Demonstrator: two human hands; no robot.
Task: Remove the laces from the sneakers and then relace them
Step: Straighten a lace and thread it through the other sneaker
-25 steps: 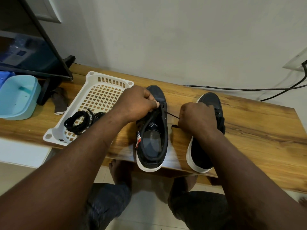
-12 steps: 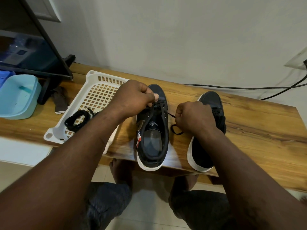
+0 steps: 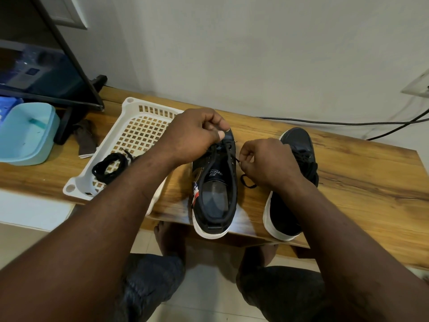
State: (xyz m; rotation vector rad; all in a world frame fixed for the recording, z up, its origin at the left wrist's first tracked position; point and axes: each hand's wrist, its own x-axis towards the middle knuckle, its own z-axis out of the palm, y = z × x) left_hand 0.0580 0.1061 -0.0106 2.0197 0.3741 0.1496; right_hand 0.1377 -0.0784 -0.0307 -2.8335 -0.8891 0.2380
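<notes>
Left hand (image 3: 195, 133) gripping sneaker (image 3: 214, 182) at front, right hand (image 3: 267, 161) pinching lace (image 3: 235, 159) beside it

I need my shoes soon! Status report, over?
Left hand pinches lace at front eyelets of sneaker beside basket. Right hand pinches lace end. Second lace coiled in basket. Nothing blocking.

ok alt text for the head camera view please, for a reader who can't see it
Left hand and right hand pinch a black lace at the front eyelets of a black sneaker on a wooden table. A second sneaker stands beside it; a white basket holds a coiled lace.
</notes>
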